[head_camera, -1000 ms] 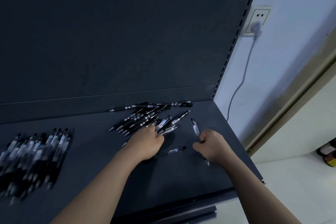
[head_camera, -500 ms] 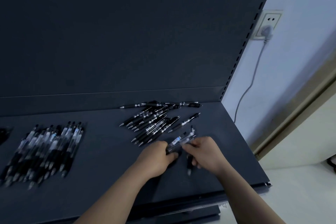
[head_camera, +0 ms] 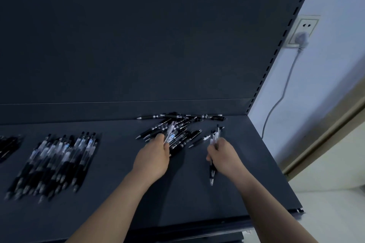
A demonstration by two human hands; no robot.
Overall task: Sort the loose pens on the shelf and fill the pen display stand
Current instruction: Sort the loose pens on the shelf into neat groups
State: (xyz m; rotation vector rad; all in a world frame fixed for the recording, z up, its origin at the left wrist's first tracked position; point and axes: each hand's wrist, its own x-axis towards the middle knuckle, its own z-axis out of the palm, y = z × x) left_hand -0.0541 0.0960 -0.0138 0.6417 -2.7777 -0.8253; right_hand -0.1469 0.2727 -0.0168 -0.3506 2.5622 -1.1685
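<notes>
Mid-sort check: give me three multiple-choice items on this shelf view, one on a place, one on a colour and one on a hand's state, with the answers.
1. Where does the laid-out row of pens lie from the loose pile?
A) right of it B) left of it C) on top of it
2. The cable from the wall socket is:
A) red B) black C) white
3. The right hand is:
A) gripping a few pens B) flat and empty C) out of view

Answers: 1 B, the row sits on the left part of the shelf; 2 C, it hangs pale against the wall; 3 A, pen ends stick out above and below its fingers.
</notes>
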